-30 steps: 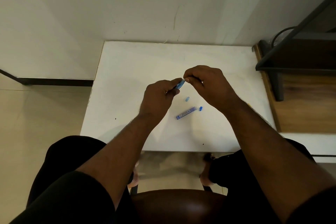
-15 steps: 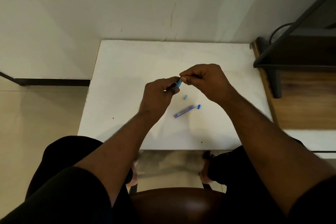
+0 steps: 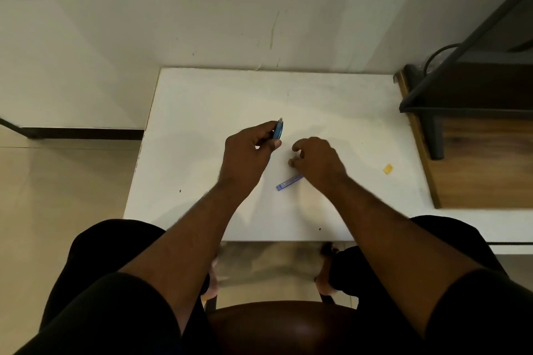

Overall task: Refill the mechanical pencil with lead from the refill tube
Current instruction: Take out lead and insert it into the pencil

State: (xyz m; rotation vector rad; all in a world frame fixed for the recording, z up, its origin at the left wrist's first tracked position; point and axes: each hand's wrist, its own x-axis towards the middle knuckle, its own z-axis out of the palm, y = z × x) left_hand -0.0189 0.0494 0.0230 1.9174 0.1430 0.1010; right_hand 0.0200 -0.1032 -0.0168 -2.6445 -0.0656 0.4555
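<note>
Apart now, the left hand (image 3: pixel 248 150) holds the pencil (image 3: pixel 278 130) clenched above mid-bench (image 3: pixel 202 101) while the right hand (image 3: pixel 315 160), grip loose and seemingly empty, drops toward the refill tube (image 3: pixel 289 181) nearer the front edge, so capping probably remains.

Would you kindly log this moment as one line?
left hand: holds mechanical pencil | right hand: curled above table | refill tube: lying flat

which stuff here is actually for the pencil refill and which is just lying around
For the job:
- mechanical pencil, held in the left hand
- lead refill tube, on the white table by the right hand

Lying about:
- small yellow piece
- wooden shelf
</note>
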